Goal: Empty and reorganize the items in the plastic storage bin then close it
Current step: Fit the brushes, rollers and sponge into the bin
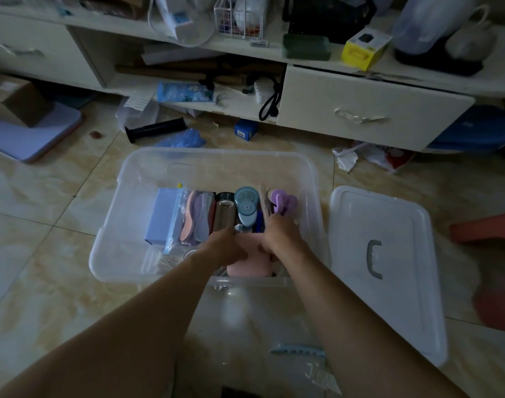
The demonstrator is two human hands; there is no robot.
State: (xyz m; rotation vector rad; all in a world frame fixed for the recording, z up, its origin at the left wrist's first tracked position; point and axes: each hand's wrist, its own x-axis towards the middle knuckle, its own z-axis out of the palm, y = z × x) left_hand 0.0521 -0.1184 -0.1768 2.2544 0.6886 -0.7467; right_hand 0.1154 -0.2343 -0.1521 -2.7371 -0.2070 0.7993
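Note:
A clear plastic storage bin (124,179) stands open on the tiled floor. Inside lie a blue box (160,218), pink and purple insoles in a bag (192,216), a dark glass bottle (224,214), a teal tape dispenser (247,206), a purple clip (285,203) and a pink pouch (247,264) at the near wall. My left hand (226,247) and my right hand (278,235) both reach into the bin and grip the pink pouch at its top edge. The bin's clear lid (389,271) with a grey handle lies flat to the right.
A cream cabinet with a half-open drawer (360,110) and cluttered shelves runs behind the bin. A black tube (156,129), blue gloves (182,140) and a small blue box (245,129) lie on the floor beyond. A blue comb (297,351) lies near me. A red stool (486,231) stands right.

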